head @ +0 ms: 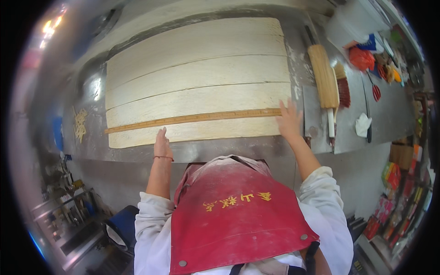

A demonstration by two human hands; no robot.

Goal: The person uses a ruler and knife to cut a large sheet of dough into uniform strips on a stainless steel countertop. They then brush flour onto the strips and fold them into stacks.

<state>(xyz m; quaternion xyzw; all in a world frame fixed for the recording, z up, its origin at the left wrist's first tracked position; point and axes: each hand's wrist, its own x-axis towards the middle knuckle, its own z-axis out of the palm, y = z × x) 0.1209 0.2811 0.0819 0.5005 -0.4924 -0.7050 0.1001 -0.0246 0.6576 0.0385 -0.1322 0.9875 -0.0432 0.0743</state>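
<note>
A wide sheet of pale dough lies on the metal worktop, crossed by several lengthwise cuts that divide it into long strips. Across its near part rests a long wooden ruler, slightly slanted. My right hand is at the ruler's right end with the fingers spread; it is a little blurred, and whether it presses on the wood cannot be told. Below the ruler, my left hand is held edge-on over the near dough strip, fingers straight and holding nothing. A thin cord circles the left wrist.
Right of the dough lie a flat metal blade, a thick wooden rolling pin and a bristle brush. Farther right are a crumpled white cloth and a red bag. Dough scraps sit at the left.
</note>
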